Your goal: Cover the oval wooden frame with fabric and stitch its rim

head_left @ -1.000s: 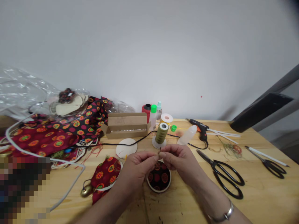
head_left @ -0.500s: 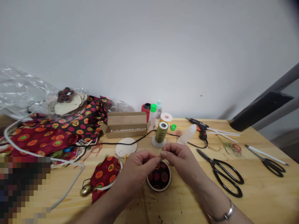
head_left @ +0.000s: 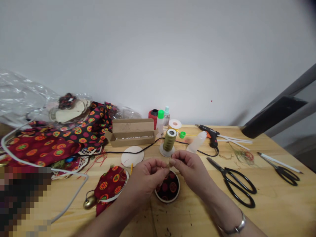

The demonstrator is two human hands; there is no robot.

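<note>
My left hand (head_left: 146, 177) and my right hand (head_left: 191, 169) meet fingertip to fingertip above a round disc covered in black fabric with red dots (head_left: 168, 190). Both hands are pinched shut on something very small between them, too fine to name. An olive thread spool (head_left: 169, 140) stands upright just beyond the fingertips. A red patterned fabric piece with a small brass bell (head_left: 108, 187) lies left of my left hand. My right wrist wears a silver bracelet.
Large black scissors (head_left: 234, 186) lie right of my hands, smaller scissors (head_left: 283, 171) farther right. A glue gun (head_left: 209, 135), white bottle (head_left: 196, 143), cardboard box (head_left: 132, 131), white disc (head_left: 132, 157), patterned cloth pile (head_left: 56, 141) and plastic wrap sit along the wooden table (head_left: 271, 210).
My hands have stayed pinched together over the disc, with my left fingers curling in slightly. The view has shifted a little; nothing on the table moved.
</note>
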